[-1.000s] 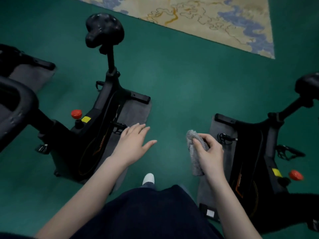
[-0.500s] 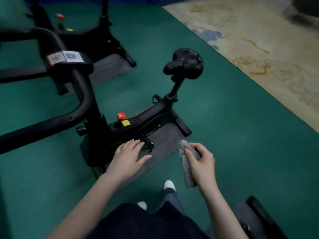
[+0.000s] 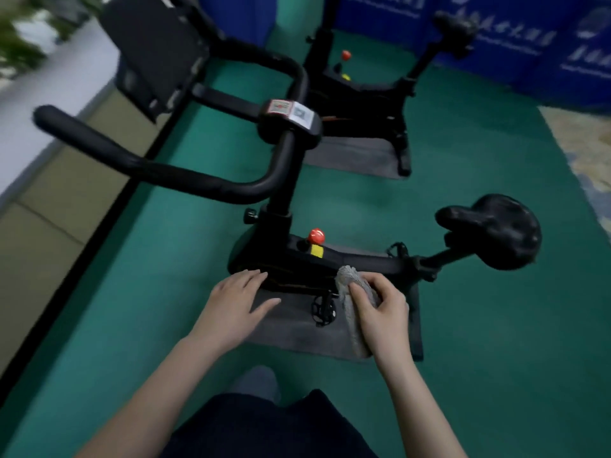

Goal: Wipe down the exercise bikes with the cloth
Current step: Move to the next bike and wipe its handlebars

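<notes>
Right hand (image 3: 383,309) is gripping the grey cloth (image 3: 352,292) — bunched up, looks like it's just above the near bike's frame (image 3: 363,262). Left hand (image 3: 233,305) is empty with fingers spread, over the grey mat (image 3: 297,328) — second bike (image 3: 360,94) sits behind.

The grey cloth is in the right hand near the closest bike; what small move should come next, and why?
Probably bring the right hand forward and press the grey cloth onto the black frame of the nearest bike. The cloth is bunched in the fingers right by the frame, and the open left hand holds nothing.
</notes>
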Tool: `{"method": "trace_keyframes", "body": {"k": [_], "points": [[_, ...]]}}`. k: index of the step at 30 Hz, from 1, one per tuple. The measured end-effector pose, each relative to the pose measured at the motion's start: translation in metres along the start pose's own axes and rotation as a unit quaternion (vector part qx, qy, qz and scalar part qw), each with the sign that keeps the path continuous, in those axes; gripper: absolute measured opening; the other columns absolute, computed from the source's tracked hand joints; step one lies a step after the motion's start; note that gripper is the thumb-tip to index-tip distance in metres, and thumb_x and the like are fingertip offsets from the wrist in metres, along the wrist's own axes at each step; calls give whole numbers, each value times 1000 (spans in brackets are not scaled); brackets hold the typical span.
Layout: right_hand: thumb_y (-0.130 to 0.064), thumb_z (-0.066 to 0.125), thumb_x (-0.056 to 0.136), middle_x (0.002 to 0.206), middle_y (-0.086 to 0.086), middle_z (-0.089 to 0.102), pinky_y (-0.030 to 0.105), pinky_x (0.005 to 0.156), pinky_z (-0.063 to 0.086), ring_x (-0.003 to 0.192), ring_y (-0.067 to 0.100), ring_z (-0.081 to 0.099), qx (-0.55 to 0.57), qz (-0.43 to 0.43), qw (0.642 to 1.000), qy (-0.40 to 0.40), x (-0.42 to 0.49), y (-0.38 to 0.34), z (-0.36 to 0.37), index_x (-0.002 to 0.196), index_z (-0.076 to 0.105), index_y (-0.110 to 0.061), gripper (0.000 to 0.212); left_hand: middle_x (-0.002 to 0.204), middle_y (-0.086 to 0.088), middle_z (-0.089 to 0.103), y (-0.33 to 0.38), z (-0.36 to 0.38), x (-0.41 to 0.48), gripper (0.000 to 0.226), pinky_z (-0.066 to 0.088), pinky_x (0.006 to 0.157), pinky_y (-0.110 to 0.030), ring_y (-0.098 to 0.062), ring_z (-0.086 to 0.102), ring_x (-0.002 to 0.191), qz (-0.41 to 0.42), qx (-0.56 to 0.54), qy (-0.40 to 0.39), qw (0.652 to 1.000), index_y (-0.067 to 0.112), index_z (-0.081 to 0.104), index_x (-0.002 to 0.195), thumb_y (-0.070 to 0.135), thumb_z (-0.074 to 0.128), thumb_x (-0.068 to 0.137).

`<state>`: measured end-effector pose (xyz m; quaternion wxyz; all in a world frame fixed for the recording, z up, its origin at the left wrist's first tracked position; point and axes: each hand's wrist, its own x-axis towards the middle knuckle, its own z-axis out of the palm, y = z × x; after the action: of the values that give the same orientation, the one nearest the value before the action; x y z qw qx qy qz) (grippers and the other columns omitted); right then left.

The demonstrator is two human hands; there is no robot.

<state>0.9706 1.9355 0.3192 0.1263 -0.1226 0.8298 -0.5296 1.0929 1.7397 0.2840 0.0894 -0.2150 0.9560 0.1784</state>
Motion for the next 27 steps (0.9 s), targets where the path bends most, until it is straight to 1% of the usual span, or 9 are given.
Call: {"method": "trace_keyframes", "body": {"k": [2, 3, 7, 10, 13, 15, 17, 24, 27], "points": [[-10, 65, 86, 78, -15, 69, 5, 67, 43, 77, -5, 62, 9, -17, 999, -39, 8, -9, 9, 85, 68, -23, 14, 150, 1, 37, -9, -2, -7, 111, 26, 115, -35, -16, 32, 138, -41, -22, 19, 999, 20, 35, 145, 85, -10, 68], [-10, 64, 86, 78, -15, 69, 5, 66, 42, 76, -6, 62, 13, -24, 998, -58, 11, -13, 14, 85, 68, -23, 13, 149, 1, 37, -12, -3, -10, 113, 26, 114, -35, -16, 33, 137, -60, -31, 29, 997, 19, 35, 145, 86, -12, 66], [-6, 64, 87, 81, -17, 70, 6, 67, 42, 79, -3, 63, 34, -66, 991, -113, 23, -35, 31, 86, 68, -22, 17, 150, 4, 34, -25, -11, -21, 105, 22, 113, -32, -14, 31, 137, -118, -53, 64, 990, 22, 31, 146, 83, -7, 70], [-3, 64, 86, 85, -15, 70, 8, 72, 43, 83, 1, 64, 59, -115, 983, -130, 36, -63, 44, 87, 69, -20, 18, 149, 5, 36, -43, -21, -21, 101, 22, 112, -30, -13, 33, 136, -159, -73, 88, 981, 21, 33, 146, 81, 0, 71], [-5, 64, 87, 86, -12, 70, 18, 76, 48, 86, 7, 64, 77, -148, 974, -153, 49, -97, 65, 87, 69, -21, 17, 147, 4, 39, -66, -33, -18, 107, 25, 113, -32, -15, 36, 134, -192, -105, 120, 969, 21, 34, 145, 88, -3, 69], [-6, 64, 87, 86, -13, 70, 21, 75, 50, 85, 7, 65, 85, -174, 965, -175, 57, -122, 82, 88, 68, -22, 17, 146, 5, 38, -82, -46, -17, 92, 24, 113, -30, -14, 35, 134, -217, -131, 154, 955, 23, 33, 145, 82, 8, 79], [-6, 64, 87, 85, -14, 70, 19, 73, 50, 83, 5, 65, 87, -199, 957, -193, 66, -143, 100, 88, 68, -22, 17, 145, 6, 38, -97, -60, -16, 77, 23, 113, -28, -12, 34, 133, -239, -163, 185, 939, 23, 32, 145, 69, 23, 84], [-5, 64, 87, 85, -15, 69, 17, 72, 49, 83, 5, 65, 71, -254, 940, -215, 87, -181, 154, 87, 67, -27, 22, 140, 5, 44, -137, -101, -2, 68, 25, 109, -22, -10, 40, 129, -250, -243, 297, 889, 22, 36, 143, 57, 36, 84], [-15, 63, 88, 85, -11, 68, 26, 72, 51, 83, 9, 65, 60, -295, 925, -231, 93, -199, 173, 90, 67, -28, 13, 136, 10, 47, -140, -121, 4, 61, 31, 107, -24, -5, 43, 125, -240, -280, 353, 860, 25, 38, 141, 53, 41, 87]]}}
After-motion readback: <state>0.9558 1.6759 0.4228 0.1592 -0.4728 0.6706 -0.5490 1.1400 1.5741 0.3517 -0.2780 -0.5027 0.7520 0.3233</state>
